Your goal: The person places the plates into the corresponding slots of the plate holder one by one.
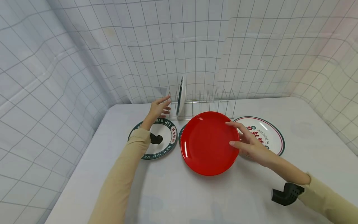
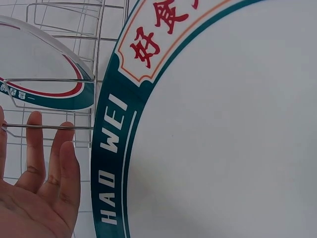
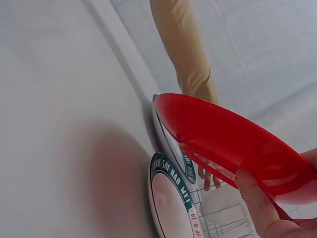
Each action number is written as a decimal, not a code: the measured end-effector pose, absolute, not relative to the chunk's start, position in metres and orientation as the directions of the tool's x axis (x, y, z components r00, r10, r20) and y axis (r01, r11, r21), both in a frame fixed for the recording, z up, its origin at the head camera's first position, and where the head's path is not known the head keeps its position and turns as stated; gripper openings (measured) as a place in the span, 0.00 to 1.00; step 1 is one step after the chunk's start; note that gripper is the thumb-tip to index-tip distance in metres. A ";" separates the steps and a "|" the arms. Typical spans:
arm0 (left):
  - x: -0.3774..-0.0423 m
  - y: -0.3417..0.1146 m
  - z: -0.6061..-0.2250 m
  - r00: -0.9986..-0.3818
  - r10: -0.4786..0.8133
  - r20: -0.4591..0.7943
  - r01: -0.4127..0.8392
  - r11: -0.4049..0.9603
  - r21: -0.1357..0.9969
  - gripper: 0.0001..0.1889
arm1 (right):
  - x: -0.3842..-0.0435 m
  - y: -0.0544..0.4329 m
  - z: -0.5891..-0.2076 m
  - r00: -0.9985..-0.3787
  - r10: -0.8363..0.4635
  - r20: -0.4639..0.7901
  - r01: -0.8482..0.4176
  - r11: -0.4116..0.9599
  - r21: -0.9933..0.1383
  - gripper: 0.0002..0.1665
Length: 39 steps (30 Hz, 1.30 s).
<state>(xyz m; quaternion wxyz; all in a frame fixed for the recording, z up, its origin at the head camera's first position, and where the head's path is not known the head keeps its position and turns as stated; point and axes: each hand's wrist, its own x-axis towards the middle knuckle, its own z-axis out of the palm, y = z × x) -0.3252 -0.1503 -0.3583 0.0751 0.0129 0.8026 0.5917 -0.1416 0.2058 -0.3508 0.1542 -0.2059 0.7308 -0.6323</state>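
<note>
My right hand (image 1: 255, 151) grips a red plate (image 1: 209, 146) by its right edge, thumb and fingers on its rim. The red plate hangs tilted over the table, overlapping a green-rimmed plate whose edge shows at its left; in the right wrist view that plate (image 3: 171, 208) lies below it. At the left end of a wire dish rack (image 1: 207, 101), my left hand (image 1: 158, 110) has its fingers extended at the wires, as the left wrist view shows too. One white plate with a green rim (image 1: 181, 98) stands upright in the rack.
A green-rimmed plate (image 1: 165, 152) lies flat under my left wrist. To the right, a white plate with red lines and lettering (image 1: 272, 135) lies partly behind my right hand. White checked curtains (image 1: 195, 40) enclose the white table (image 1: 179, 199) at the back and sides.
</note>
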 end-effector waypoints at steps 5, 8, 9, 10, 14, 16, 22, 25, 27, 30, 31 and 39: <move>-0.335 -0.153 -0.372 -0.992 0.093 -0.085 -0.049 0.334 0.941 0.24 | -0.149 0.204 -0.345 -0.898 -0.436 0.053 -0.141 0.171 -0.975 0.36; -0.336 -0.153 -0.374 -0.994 0.086 -0.073 -0.038 0.348 0.937 0.25 | -0.154 0.203 -0.342 -0.910 -0.410 0.062 -0.139 0.160 -0.977 0.36; -0.336 -0.153 -0.374 -0.994 0.083 -0.071 -0.037 0.348 0.937 0.24 | -0.155 0.202 -0.340 -0.915 -0.399 0.065 -0.137 0.155 -0.978 0.36; -0.337 -0.152 -0.374 -0.994 0.081 -0.069 -0.037 0.345 0.938 0.24 | -0.157 0.202 -0.339 -0.918 -0.389 0.071 -0.140 0.151 -0.979 0.36; -0.337 -0.151 -0.375 -0.994 0.079 -0.070 -0.040 0.328 0.944 0.24 | -0.164 0.199 -0.334 -0.929 -0.354 0.106 -0.167 0.146 -0.975 0.36; -0.338 -0.151 -0.375 -0.995 0.078 -0.070 -0.041 0.323 0.945 0.24 | -0.168 0.198 -0.332 -0.931 -0.343 0.122 -0.181 0.145 -0.973 0.36; -0.335 -0.150 -0.372 -0.994 0.081 -0.071 -0.041 0.327 0.944 0.24 | -0.182 0.193 -0.327 -0.941 -0.310 0.137 -0.188 0.144 -0.971 0.36; -0.335 -0.149 -0.372 -0.994 0.080 -0.073 -0.043 0.327 0.944 0.24 | -0.189 0.191 -0.325 -0.944 -0.295 0.146 -0.194 0.142 -0.971 0.36; -0.335 -0.149 -0.373 -0.994 0.079 -0.073 -0.043 0.326 0.944 0.24 | -0.193 0.189 -0.324 -0.945 -0.287 0.158 -0.205 0.141 -0.969 0.36; -0.336 -0.148 -0.373 -0.994 0.081 -0.071 -0.041 0.327 0.944 0.24 | -0.200 0.186 -0.322 -0.943 -0.275 0.186 -0.228 0.128 -0.965 0.37; -0.336 -0.149 -0.374 -0.994 0.082 -0.070 -0.040 0.329 0.944 0.24 | -0.203 0.184 -0.321 -0.943 -0.270 0.193 -0.233 0.123 -0.965 0.37; -0.336 -0.149 -0.374 -0.994 0.085 -0.072 -0.040 0.329 0.944 0.24 | -0.218 0.172 -0.314 -0.948 -0.222 0.226 -0.257 0.120 -0.959 0.37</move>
